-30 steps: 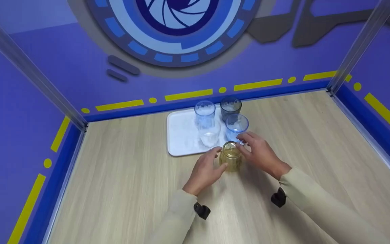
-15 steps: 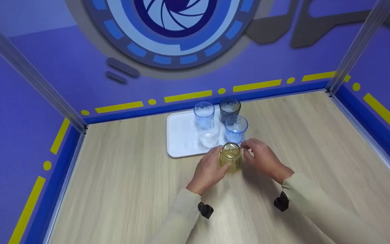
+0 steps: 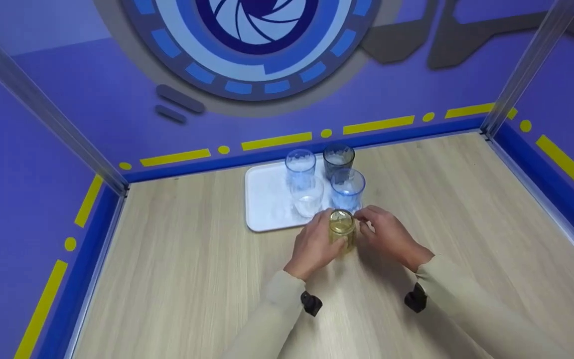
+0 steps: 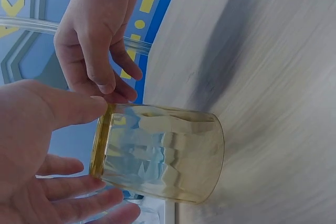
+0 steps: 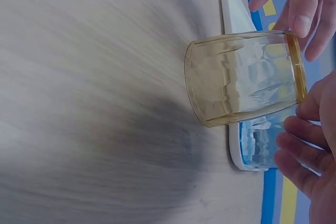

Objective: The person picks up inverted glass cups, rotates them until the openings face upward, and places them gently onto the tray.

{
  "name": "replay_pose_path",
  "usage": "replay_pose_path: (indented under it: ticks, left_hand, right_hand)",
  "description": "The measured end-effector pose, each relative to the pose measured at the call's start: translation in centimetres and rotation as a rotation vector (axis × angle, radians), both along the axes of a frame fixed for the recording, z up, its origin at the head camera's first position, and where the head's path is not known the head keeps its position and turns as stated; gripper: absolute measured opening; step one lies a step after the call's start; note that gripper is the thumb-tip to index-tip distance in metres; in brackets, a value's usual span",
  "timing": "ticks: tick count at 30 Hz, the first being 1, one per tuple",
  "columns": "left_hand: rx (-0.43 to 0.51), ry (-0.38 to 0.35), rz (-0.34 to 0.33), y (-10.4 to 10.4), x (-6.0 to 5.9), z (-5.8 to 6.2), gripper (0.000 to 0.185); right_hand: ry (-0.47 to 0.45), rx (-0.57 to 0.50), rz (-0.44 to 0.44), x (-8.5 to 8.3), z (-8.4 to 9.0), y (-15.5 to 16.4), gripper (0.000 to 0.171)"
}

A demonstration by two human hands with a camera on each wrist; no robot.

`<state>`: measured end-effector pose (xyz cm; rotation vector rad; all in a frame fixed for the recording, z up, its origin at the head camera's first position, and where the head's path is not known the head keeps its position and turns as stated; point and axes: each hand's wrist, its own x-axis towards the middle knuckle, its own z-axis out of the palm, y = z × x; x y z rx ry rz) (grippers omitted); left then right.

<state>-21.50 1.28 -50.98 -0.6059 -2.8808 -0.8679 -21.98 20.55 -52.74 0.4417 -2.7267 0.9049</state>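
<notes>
Both our hands are now closing on the yellow faceted plastic tumbler (image 3: pixel 342 228) at frame centre: left hand (image 3: pixel 315 244) wrapping tighter, right hand (image 3: pixel 386 235) pinching its rim

white tray (image 3: pixel 267 199) of four glasses (image 3: pixel 347 187) crowding beyond yellow glass (image 3: pixel 342 230), bare table (image 3: pixel 177 279) left and near

Person seen from above, both forearms in view. Each arm wears a long beige fabric sleeve: left sleeve (image 3: pixel 272 314), right sleeve (image 3: pixel 471 299). Cloth is plain, no print or logo, with soft folds; the cuffs end at the wrists. A small black device sits under each wrist, at the cuff: left black wrist unit (image 3: pixel 311 303), right black wrist unit (image 3: pixel 414 300). The left hand (image 3: pixel 315 243) and right hand (image 3: pixel 389 234) are bare: no gloves, rings or watch visible.
</notes>
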Motion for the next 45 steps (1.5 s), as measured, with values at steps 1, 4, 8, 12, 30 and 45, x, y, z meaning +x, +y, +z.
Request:
replay_pose_path:
  ticks: [1,4,8,12,30,45]
  left_hand:
    - [-0.006,-0.003,0.006,0.1,0.0,0.0,0.067]
    - [-0.022,0.005,0.014,0.5,-0.2,0.1,0.070]
    - [-0.051,-0.005,0.021,1.1,-0.5,0.1,0.073]
    - [-0.089,-0.011,0.033,1.6,-0.8,0.0,0.073]
    - [-0.151,0.002,0.045,2.7,-1.5,-0.3,0.069]
    - [-0.096,-0.063,0.066,2.4,-1.3,0.3,0.069]
  right_hand:
    - [0.001,0.000,0.000,0.0,0.0,0.0,0.015]
    - [0.006,0.006,-0.001,0.0,0.0,0.0,0.016]
    - [-0.020,0.012,-0.008,0.1,0.1,0.0,0.017]
    - [-0.045,0.023,-0.012,0.2,0.1,0.0,0.017]
    - [-0.068,-0.017,-0.023,0.6,-0.8,0.6,0.020]
    - [-0.132,-0.011,-0.049,0.8,-0.9,0.9,0.022]
